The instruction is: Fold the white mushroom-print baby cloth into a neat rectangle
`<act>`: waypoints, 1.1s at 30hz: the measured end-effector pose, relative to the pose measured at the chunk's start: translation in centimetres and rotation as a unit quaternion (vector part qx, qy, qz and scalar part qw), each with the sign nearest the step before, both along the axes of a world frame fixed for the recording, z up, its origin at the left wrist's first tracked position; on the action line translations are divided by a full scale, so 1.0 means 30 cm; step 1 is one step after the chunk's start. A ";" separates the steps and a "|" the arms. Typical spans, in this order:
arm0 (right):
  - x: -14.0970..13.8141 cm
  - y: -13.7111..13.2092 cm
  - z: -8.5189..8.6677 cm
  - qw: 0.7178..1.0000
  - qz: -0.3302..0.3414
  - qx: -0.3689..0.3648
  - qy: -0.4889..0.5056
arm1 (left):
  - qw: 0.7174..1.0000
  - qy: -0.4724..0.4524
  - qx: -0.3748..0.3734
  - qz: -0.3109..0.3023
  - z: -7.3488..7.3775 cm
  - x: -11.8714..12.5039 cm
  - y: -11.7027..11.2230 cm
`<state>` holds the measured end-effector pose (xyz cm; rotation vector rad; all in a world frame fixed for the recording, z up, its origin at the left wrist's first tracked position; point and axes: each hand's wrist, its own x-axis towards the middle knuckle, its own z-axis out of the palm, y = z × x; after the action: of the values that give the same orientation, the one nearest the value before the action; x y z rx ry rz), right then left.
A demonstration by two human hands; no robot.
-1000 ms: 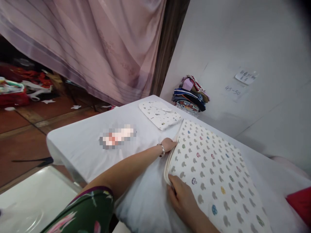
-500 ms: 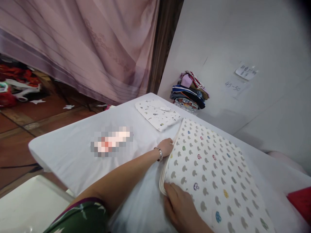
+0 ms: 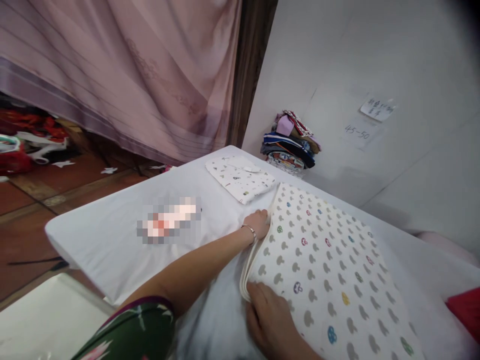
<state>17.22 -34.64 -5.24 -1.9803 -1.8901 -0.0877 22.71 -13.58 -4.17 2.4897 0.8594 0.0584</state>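
A white cloth pad (image 3: 326, 270), printed with grey and coloured mushrooms, lies folded in layers on the white-covered table (image 3: 97, 220). My left hand (image 3: 258, 223), with a bracelet at the wrist, is closed on its left edge, the fingertips hidden between the layers. Nearer to me, my right hand (image 3: 270, 315) grips the rounded near-left corner, thumb side on top and the other fingers partly out of sight. Beyond them lies a smaller folded white cloth (image 3: 240, 180) with a small dark print. A blurred-out item (image 3: 168, 220) rests left of my left hand.
A stack of folded clothes (image 3: 288, 142) stands by the wall at the table's far edge. Something red (image 3: 465, 310) sits at the right edge. A pink curtain (image 3: 150, 75) hangs behind, and a pale surface (image 3: 48, 320) is at lower left.
The pad's left edge has shifted slightly left with my right hand. My left hand's fingers reach further in at the edge, where the layers part a little more.
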 end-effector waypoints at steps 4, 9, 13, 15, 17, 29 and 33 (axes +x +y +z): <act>0.004 0.001 -0.001 1.000 0.007 0.020 -0.002 | 1.000 0.006 0.012 0.005 0.010 0.031 0.007; 0.008 0.000 -0.010 1.000 0.014 0.012 0.009 | 0.999 -0.011 0.028 0.009 0.006 0.032 0.002; 0.006 -0.001 -0.017 1.000 0.011 0.002 0.021 | 0.999 -0.031 0.032 0.012 -0.006 0.027 0.005; 0.006 -0.001 -0.020 1.000 0.007 0.002 0.024 | 0.999 -0.032 0.031 0.016 -0.013 0.029 0.009; 0.006 0.000 -0.024 1.000 0.002 0.000 0.026 | 0.999 -0.031 0.030 0.024 -0.019 0.036 0.013; 0.005 0.007 -0.006 1.000 0.009 -0.006 0.028 | 0.999 -0.032 0.009 0.040 -0.015 0.062 0.028; 0.007 0.005 -0.010 1.000 0.007 -0.005 0.025 | 0.998 -0.034 0.004 0.049 -0.013 0.060 0.037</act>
<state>17.43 -34.49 -5.53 -1.9574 -1.8771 -0.0247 24.52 -12.47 -4.57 2.4359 0.9541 0.1805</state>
